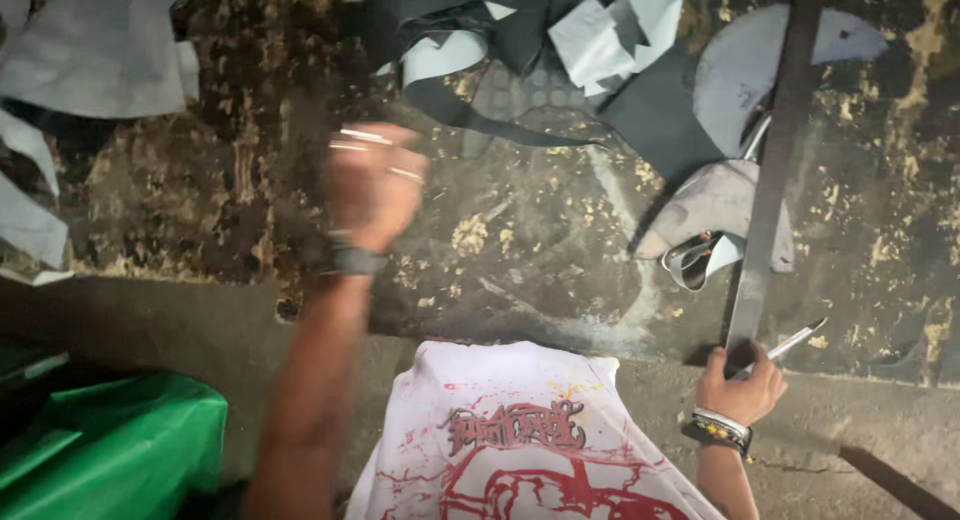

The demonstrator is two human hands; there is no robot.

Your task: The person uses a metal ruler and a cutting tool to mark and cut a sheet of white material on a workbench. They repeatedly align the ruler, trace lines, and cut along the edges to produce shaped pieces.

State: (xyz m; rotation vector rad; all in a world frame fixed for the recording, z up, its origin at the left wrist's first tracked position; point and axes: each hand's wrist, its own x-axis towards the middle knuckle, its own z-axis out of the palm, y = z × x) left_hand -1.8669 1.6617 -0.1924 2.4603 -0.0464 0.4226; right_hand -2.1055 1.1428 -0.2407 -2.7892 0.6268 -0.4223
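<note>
Left hand (372, 185) hovers blurred, fist closed, above the desk (520, 240); right hand (740, 385) grips a pen (795, 340) beside a long dark strip (770, 180).

Long dark strap (770, 170): flat, narrow, lying nearly upright across the bench's right side, its near end at the bench edge. Slim metal-tipped tool (795, 340): angled up to the right, resting just beside the strap's near end.
</note>
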